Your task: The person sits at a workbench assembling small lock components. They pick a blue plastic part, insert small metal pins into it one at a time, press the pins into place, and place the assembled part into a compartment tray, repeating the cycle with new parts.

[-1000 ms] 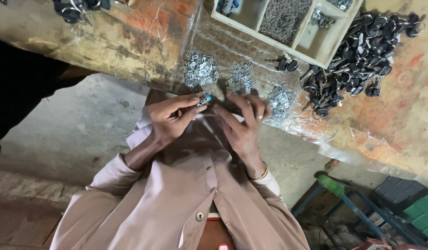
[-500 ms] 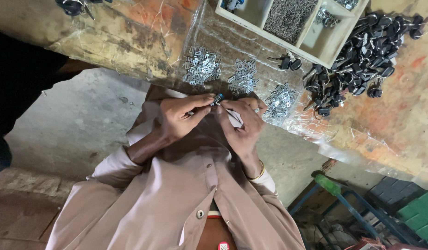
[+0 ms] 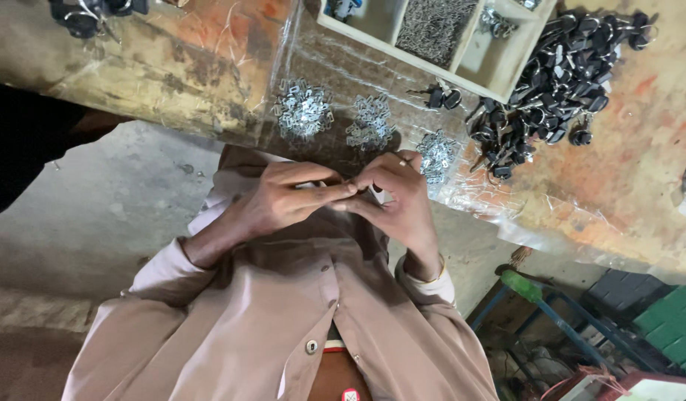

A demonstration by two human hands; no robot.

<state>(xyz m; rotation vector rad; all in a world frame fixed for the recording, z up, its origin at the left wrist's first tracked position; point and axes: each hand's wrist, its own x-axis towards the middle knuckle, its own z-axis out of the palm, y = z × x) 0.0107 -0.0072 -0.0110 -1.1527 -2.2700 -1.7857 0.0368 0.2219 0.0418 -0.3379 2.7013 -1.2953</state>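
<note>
Hands came first, nearest to us: our left hand [image 3: 283, 204] and right hand [image 3: 398, 197] were drawn together just short of the bench [image 3: 172, 52] edge, fingers [image 3: 324, 194] of both pinched tip to tip on a small part [image 3: 355, 188] that was almost wholly hidden between them. We could not tell its shape or colour; we judged it a light, stiff metal piece like those lying beyond, hard and slick enough to slip, so best gripped at its edges between thumb and forefinger rather than across a flat face.

Just beyond the hands, on clear plastic sheeting over the bench, lay three small heaps of silvery metal clips [image 3: 304, 111], side by side. Further right sprawled a pile of black fobs [image 3: 551, 82] on rings, light but apt to tangle. Farthest stood a pale wooden tray [image 3: 499, 63] with compartments, one holding fine grey pins [image 3: 436, 26].
</note>
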